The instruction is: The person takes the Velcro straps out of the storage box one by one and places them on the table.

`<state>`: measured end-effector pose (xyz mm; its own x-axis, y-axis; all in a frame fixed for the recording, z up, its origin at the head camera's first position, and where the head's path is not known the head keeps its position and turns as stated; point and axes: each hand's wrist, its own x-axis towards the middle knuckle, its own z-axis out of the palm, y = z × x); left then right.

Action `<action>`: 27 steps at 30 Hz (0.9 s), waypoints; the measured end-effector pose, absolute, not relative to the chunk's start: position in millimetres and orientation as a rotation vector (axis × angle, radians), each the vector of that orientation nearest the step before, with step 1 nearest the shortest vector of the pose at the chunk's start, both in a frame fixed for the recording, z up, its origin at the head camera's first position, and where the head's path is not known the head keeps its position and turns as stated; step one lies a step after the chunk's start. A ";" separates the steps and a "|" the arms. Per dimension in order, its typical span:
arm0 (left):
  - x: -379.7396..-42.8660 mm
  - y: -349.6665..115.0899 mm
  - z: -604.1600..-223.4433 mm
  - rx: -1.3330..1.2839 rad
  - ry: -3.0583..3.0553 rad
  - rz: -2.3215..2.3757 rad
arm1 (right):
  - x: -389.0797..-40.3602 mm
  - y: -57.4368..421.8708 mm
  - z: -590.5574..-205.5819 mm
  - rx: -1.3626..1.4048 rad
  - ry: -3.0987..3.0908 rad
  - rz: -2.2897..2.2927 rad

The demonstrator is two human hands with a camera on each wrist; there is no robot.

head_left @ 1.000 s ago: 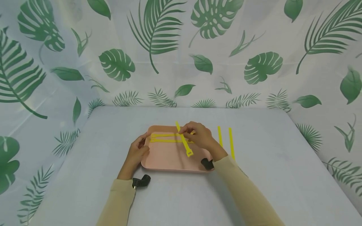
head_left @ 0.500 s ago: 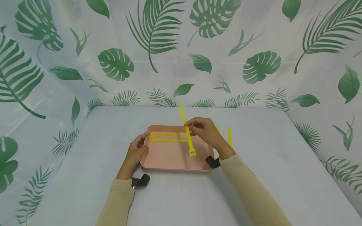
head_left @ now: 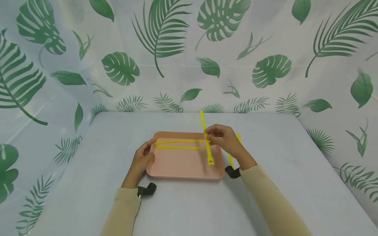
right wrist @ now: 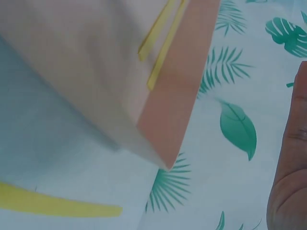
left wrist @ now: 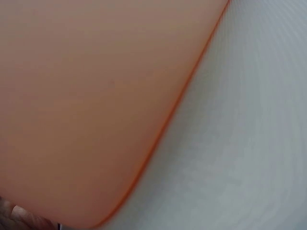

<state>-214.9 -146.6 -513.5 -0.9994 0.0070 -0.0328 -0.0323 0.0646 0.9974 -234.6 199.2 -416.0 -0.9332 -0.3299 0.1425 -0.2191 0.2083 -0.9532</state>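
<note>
My left hand (head_left: 139, 162) grips the left rim of a pink tray (head_left: 177, 165), which fills much of the left wrist view. Above the tray's right end, my right hand (head_left: 225, 139) pinches a yellow cable tie (head_left: 209, 153) by its middle. This tie hangs nearly upright, its slotted head downward. Inside the tray, two more yellow ties lie lengthwise near the back wall, a rear tie (head_left: 180, 142) and a front tie (head_left: 180, 147). Only part of the right hand (right wrist: 290, 163) shows in the right wrist view, and the held tie is not visible there.
Right of the tray, yellow ties lie on the white table (head_left: 183, 206), partly hidden by the right arm: one end (head_left: 239, 137) shows behind it and another piece (head_left: 230, 160) in front. A leaf-patterned cloth (head_left: 177, 72) hangs around the table.
My right hand has moved right with the tie, from over the tray's middle to its right end. The tie has turned more upright. The left hand keeps its hold on the tray.
</note>
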 end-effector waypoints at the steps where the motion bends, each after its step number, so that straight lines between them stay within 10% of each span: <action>1: -215.1 -146.5 -514.1 -0.030 2.272 2.128 | -234.5 201.9 -416.6 -0.537 2.376 -1.846; 27: -211.4 -146.5 -512.4 -0.009 2.269 2.111 | -224.1 270.8 -422.5 -0.365 2.503 -1.846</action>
